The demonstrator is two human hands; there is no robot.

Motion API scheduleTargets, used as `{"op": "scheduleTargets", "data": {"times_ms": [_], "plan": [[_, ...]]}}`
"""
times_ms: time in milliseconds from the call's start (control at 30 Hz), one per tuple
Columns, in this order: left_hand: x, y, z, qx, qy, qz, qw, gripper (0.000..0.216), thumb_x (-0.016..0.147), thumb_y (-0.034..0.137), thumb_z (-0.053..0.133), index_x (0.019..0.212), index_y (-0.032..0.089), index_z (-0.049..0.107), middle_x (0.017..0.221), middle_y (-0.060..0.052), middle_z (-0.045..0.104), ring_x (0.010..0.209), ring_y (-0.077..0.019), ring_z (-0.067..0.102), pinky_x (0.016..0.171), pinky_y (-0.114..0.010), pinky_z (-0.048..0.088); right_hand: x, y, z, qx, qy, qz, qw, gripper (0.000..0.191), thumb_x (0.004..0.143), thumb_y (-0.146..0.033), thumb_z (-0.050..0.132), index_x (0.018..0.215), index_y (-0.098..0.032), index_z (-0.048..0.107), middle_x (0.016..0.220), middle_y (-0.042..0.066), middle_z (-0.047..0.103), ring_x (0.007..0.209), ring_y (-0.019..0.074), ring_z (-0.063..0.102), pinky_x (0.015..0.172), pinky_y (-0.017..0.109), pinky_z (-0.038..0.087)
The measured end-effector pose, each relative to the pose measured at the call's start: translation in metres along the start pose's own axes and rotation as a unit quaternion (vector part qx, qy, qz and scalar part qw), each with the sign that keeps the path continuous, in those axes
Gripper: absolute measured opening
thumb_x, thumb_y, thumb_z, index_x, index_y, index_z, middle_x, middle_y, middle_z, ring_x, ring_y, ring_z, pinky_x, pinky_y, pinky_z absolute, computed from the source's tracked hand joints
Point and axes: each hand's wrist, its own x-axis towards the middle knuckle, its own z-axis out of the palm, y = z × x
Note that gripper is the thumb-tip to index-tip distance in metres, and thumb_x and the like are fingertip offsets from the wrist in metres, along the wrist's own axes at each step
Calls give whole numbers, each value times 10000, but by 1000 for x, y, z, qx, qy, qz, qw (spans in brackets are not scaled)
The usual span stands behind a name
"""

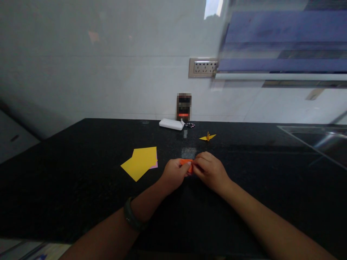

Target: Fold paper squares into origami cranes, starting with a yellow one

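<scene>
A small folded piece of orange paper (186, 163) lies between my two hands on the black countertop (81, 173). My left hand (175, 174) is closed and pinches its left side. My right hand (210, 169) is closed too, fingers pressed on its right end. Most of the orange paper is hidden by my fingers. A dark band sits on my left wrist.
Yellow paper sheets (141, 162) over a pink one lie to the left. A yellow paper crane (208, 137) stands behind my hands. A white box (171, 124) and a phone (184, 107) sit by the wall, under a socket (203, 67). A sink (320, 139) is at right.
</scene>
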Motion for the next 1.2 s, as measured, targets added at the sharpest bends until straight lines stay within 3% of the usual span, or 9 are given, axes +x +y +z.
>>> {"op": "scheduleTargets", "data": {"times_ms": [367,667,867,933,1067,1133,1200], "plan": [[-1,8,-1,-179,4,-93,979,182,724,251,521,731,112,638,629,-36,620,574,-105,567,570,-219,466,-1,-2,-13,34,-42,-31,998,197,815,-209,452,831,-179,646,805,79,578,749,167,508,664,294,423],[1,2,-1,-214,3,-105,971,153,707,240,524,667,126,618,582,-22,601,506,-97,544,528,-218,456,0,-1,-14,49,-42,-28,998,188,801,-200,470,747,-184,649,806,73,576,749,159,513,663,281,419],[1,2,-1,-174,-5,-78,982,273,698,372,573,628,110,606,570,-17,595,509,-90,544,513,-204,446,0,-2,-14,97,-37,-21,994,178,791,-188,471,739,-186,642,780,59,572,736,153,514,665,281,421],[1,2,-1,-147,-2,-64,987,286,681,385,596,653,101,616,589,-24,603,527,-92,551,511,-198,445,1,-2,-12,148,-8,22,989,174,790,-184,471,713,-176,626,749,51,563,714,142,519,652,270,423],[1,2,-2,-126,11,-48,991,300,700,394,577,747,102,628,660,-41,628,589,-119,585,550,-222,468,2,-1,-5,228,56,204,950,178,814,-246,447,740,-163,585,719,36,571,671,133,530,614,260,426],[1,1,-2,-108,24,-34,993,291,704,390,573,740,106,624,655,-35,620,596,-122,583,553,-227,471,2,0,-2,263,24,265,927,203,806,-316,462,763,-159,583,697,26,580,628,129,524,575,252,422],[1,1,-2,-82,34,-19,996,286,704,386,571,721,105,620,643,-31,607,589,-121,571,542,-226,466,2,0,0,293,-31,279,914,231,782,-356,493,729,-151,585,653,16,575,581,120,506,538,239,408]]}}
